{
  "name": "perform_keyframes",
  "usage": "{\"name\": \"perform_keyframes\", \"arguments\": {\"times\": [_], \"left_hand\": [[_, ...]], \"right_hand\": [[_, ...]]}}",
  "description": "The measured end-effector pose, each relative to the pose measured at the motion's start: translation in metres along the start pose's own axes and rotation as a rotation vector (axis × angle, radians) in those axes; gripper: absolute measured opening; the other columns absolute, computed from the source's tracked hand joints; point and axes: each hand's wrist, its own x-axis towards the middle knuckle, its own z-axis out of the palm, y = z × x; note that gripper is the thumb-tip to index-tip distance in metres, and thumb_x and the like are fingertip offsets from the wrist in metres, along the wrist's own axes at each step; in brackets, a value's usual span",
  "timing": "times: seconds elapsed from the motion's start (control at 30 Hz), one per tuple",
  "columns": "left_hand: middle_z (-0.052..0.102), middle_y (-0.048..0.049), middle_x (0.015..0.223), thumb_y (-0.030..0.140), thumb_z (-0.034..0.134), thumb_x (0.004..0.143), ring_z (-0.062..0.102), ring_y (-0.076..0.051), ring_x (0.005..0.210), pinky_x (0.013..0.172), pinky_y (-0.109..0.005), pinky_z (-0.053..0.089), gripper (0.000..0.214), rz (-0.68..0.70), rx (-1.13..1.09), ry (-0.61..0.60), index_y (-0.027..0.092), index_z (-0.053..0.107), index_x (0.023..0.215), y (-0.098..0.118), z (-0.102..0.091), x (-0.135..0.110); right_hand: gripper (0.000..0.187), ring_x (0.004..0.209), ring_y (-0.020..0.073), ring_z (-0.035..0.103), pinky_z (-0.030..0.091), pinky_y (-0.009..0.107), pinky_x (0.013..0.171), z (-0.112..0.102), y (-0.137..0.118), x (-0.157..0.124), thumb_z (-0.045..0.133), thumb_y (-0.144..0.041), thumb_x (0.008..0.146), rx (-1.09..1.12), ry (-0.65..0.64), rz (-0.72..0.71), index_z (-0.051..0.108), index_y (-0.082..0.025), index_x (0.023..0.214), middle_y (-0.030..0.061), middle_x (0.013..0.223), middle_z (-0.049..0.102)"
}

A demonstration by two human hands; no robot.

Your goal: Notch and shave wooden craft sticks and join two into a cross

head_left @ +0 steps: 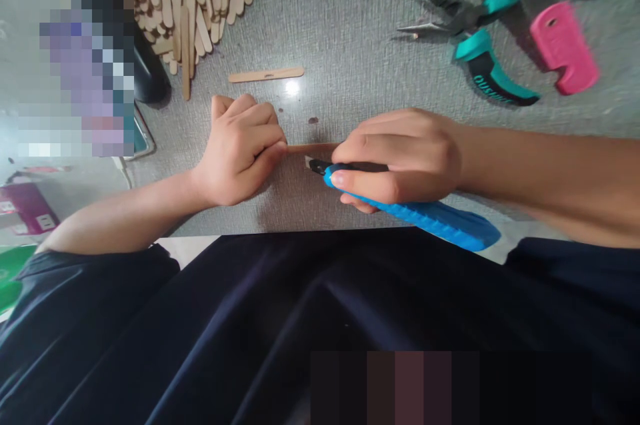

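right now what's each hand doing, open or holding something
Left hand: closed, holding a wooden stick.
Right hand: closed around a blue knife; whether it also grips the stick cannot be told.

Moderately bright light falls over the grey, finely textured surface, where a round white glare sits just below the right end of the lone pale, flat wooden stick. Left of that stick the surface turns washed-out around coarse pixelated blocks. Below it, a soft shadow spreads under the bare left hand, and the blue plastic-handled knife shows a soft-edged blade tip. Lowest of all, the dark navy cloth shirt sinks nearly to black, with bluish highlights on folds and more blocks. Far right of the stick, wide-angle distortion stretches the bare right forearm.
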Motion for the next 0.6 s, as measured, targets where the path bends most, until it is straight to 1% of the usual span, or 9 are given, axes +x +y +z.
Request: {"name": "perform_keyframes", "arguments": {"times": [0.07,0.1,0.17,0.27,0.3,0.37,0.47,0.53,0.6], "left_hand": [[0.061,-0.0067,0.088,0.047,0.037,0.117,0.059,-0.029,0.097,0.101,-0.061,0.039,0.046,-0.021,-0.033,0.005,0.024,0.06,0.084,0.001,-0.002,0.0],[0.062,-0.007,0.089,0.048,0.037,0.117,0.059,-0.029,0.097,0.101,-0.061,0.039,0.046,-0.028,-0.045,0.016,0.024,0.06,0.085,0.002,-0.002,0.0],[0.065,-0.0078,0.092,0.048,0.038,0.118,0.059,-0.028,0.094,0.099,-0.06,0.04,0.047,-0.032,-0.055,0.048,0.024,0.062,0.085,0.003,-0.002,-0.001],[0.068,-0.0091,0.094,0.048,0.037,0.119,0.059,-0.026,0.091,0.098,-0.059,0.041,0.049,-0.043,-0.067,0.073,0.023,0.065,0.087,0.004,-0.002,-0.001],[0.069,-0.0091,0.094,0.048,0.037,0.119,0.059,-0.026,0.09,0.098,-0.059,0.041,0.05,-0.044,-0.074,0.077,0.023,0.066,0.086,0.003,-0.001,-0.001],[0.07,-0.0085,0.094,0.051,0.038,0.119,0.06,-0.026,0.089,0.098,-0.06,0.042,0.052,-0.042,-0.099,0.095,0.024,0.067,0.086,0.003,-0.001,-0.001],[0.072,-0.0054,0.09,0.053,0.044,0.119,0.062,-0.024,0.086,0.098,-0.058,0.044,0.05,-0.051,-0.178,0.157,0.025,0.071,0.089,0.006,-0.001,-0.001],[0.075,-0.0039,0.09,0.048,0.047,0.12,0.066,-0.022,0.086,0.099,-0.058,0.046,0.044,-0.091,-0.218,0.204,0.026,0.075,0.093,0.01,-0.002,-0.002],[0.08,-0.0039,0.092,0.044,0.047,0.12,0.069,-0.022,0.087,0.101,-0.058,0.049,0.041,-0.143,-0.228,0.226,0.027,0.076,0.097,0.014,-0.002,-0.002]], "right_hand": [[0.022,0.076,0.0157,0.067,0.056,0.034,0.071,0.0,0.003,-0.002,0.058,-0.04,0.117,-0.101,0.047,-0.12,0.078,-0.029,0.116,-0.0002,0.099,0.079],[0.022,0.077,0.0158,0.068,0.056,0.034,0.071,-0.002,0.003,-0.002,0.059,-0.041,0.117,-0.144,0.068,-0.148,0.078,-0.031,0.119,-0.0004,0.101,0.079],[0.023,0.079,0.0157,0.069,0.056,0.034,0.073,-0.008,0.001,-0.002,0.06,-0.043,0.116,-0.201,0.06,-0.138,0.079,-0.032,0.122,-0.0011,0.102,0.079],[0.027,0.079,0.0157,0.07,0.056,0.034,0.076,-0.018,-0.004,-0.001,0.061,-0.05,0.115,-0.213,0.015,-0.104,0.078,-0.034,0.127,-0.0026,0.099,0.078],[0.03,0.077,0.0158,0.069,0.054,0.034,0.073,-0.02,-0.005,-0.001,0.06,-0.052,0.115,-0.213,0.028,-0.113,0.078,-0.033,0.13,-0.0029,0.096,0.077],[0.034,0.071,0.0162,0.065,0.049,0.034,0.068,-0.021,-0.005,0.0,0.059,-0.052,0.114,-0.21,0.096,-0.136,0.077,-0.032,0.135,-0.0037,0.089,0.075],[0.032,0.066,0.0173,0.065,0.048,0.035,0.065,-0.021,-0.003,0.004,0.06,-0.043,0.111,-0.205,0.187,-0.107,0.078,-0.028,0.132,-0.0045,0.078,0.071],[0.027,0.061,0.0167,0.065,0.048,0.035,0.062,-0.022,-0.002,0.008,0.062,-0.038,0.11,-0.186,0.235,-0.082,0.079,-0.026,0.127,-0.0044,0.074,0.071],[0.023,0.056,0.0144,0.061,0.048,0.034,0.059,-0.025,-0.004,0.013,0.064,-0.035,0.109,-0.14,0.278,-0.071,0.08,-0.024,0.122,-0.0037,0.071,0.072]]}}
